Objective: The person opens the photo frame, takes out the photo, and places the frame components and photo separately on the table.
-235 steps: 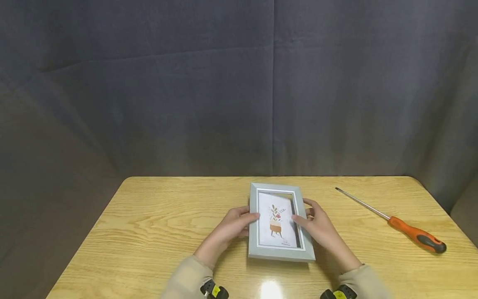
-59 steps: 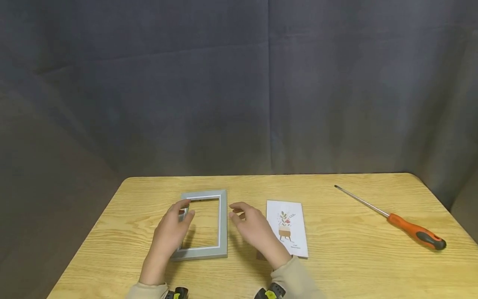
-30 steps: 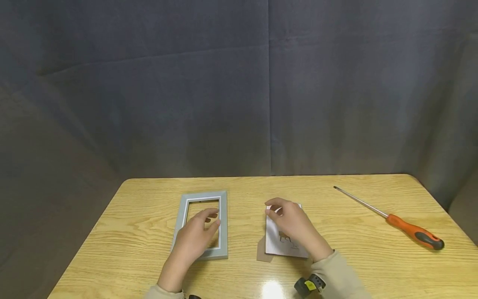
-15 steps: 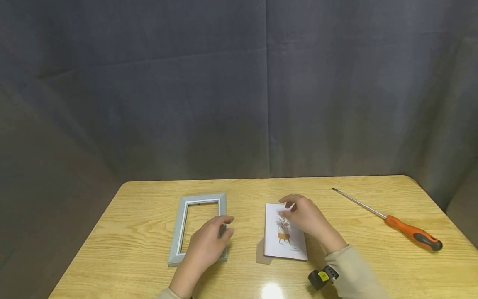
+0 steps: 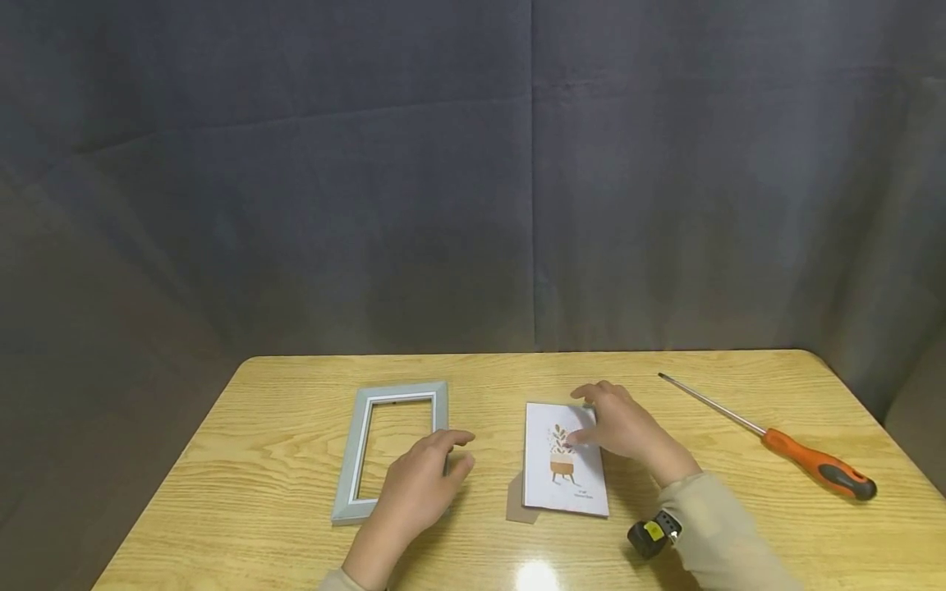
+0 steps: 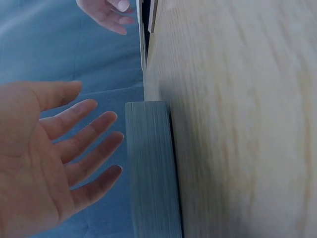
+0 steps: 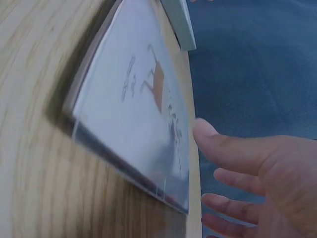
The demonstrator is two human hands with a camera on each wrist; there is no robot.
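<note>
A pale grey-green picture frame (image 5: 355, 455) lies on the table at the left, its opening showing bare wood. My left hand (image 5: 423, 483) hovers over its lower right corner, fingers loosely spread in the left wrist view. Further right lies a white print (image 5: 550, 484) of a potted plant. A clear sheet (image 7: 104, 148) juts slightly past one edge, over a thin backing board. Above the print's right edge is my right hand (image 5: 624, 423), thumb and fingers apart around nothing. A brown cardboard flap (image 5: 520, 505) sticks out beneath the print's lower left.
An orange and black screwdriver (image 5: 816, 464) lies at the right, its shaft pointing to the back. The wooden table (image 5: 259, 427) ends at a dark curtain (image 5: 384, 230). A black band device (image 5: 652, 533) is on the right wrist.
Earlier both hands held the frame, the print showing through it; now frame and print lie apart. Since then the left hand moved right across the frame, and the right hand moved to the print's right edge.
</note>
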